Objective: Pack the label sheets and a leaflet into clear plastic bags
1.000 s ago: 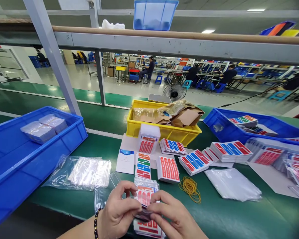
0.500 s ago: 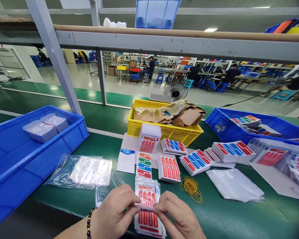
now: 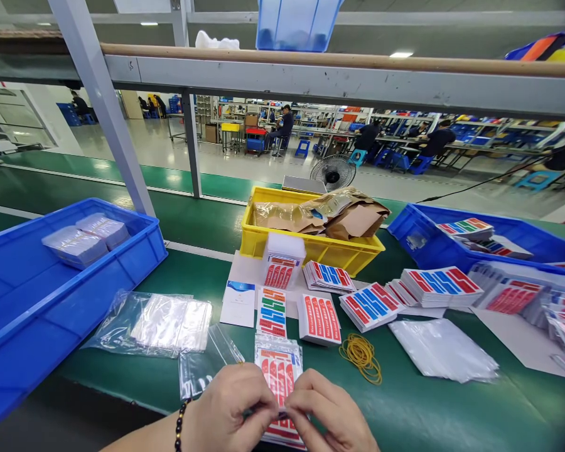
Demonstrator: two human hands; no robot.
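At the table's front edge lies a pile of clear plastic bags holding red-printed cards. Over it, my left hand and my right hand are both closed, thumb against fingers, pinching the edge of the top bag. Their fingertips almost meet, and my fingers hide most of that edge. Flat clear bags lie beside my left hand. Just beyond the pile is a multicoloured card, with a stack of red-printed cards to its right. Yellow rubber bands lie right of my right hand.
A blue bin with bundled packs stands at left, near a bag of clear sleeves. Behind the cards is a yellow bin of brown paper. Card stacks and another blue bin occupy the right. A shelf beam crosses above.
My hands have drawn together along the bag's edge, the left moving right and the right slightly left. Both are a little lower now. The surrounding stacks and bins have stayed put.
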